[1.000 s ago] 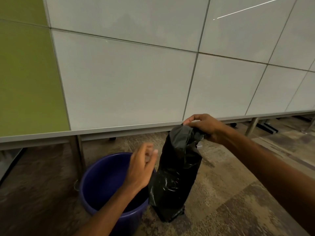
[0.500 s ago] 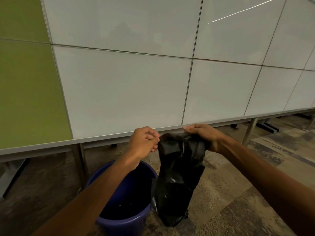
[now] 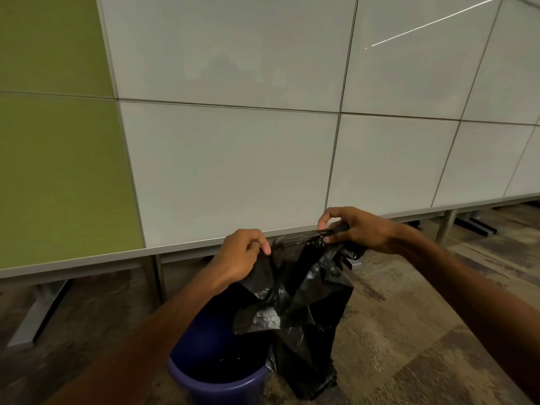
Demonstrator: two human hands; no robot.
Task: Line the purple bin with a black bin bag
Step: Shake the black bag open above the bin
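Observation:
A black bin bag [image 3: 304,305] hangs crumpled in the air between my hands, its lower end reaching the floor to the right of the bin. My left hand [image 3: 239,255] pinches the bag's top edge on the left. My right hand [image 3: 353,229] grips the top edge on the right, and the edge is stretched taut between them. The purple bin [image 3: 216,381] stands on the floor below my left forearm, its mouth open and dark inside; my arm and the bag hide part of its rim.
A wall of white panels [image 3: 233,171] with a green panel [image 3: 58,171] at the left rises just behind the bin. Metal legs [image 3: 155,282] hold the panels off the patterned carpet [image 3: 409,331]. More legs [image 3: 444,226] and frame feet stand at the right.
My left hand rose from above the bin and took hold of the bag's top edge. Both hands then pulled apart, spreading the top of the bag wider.

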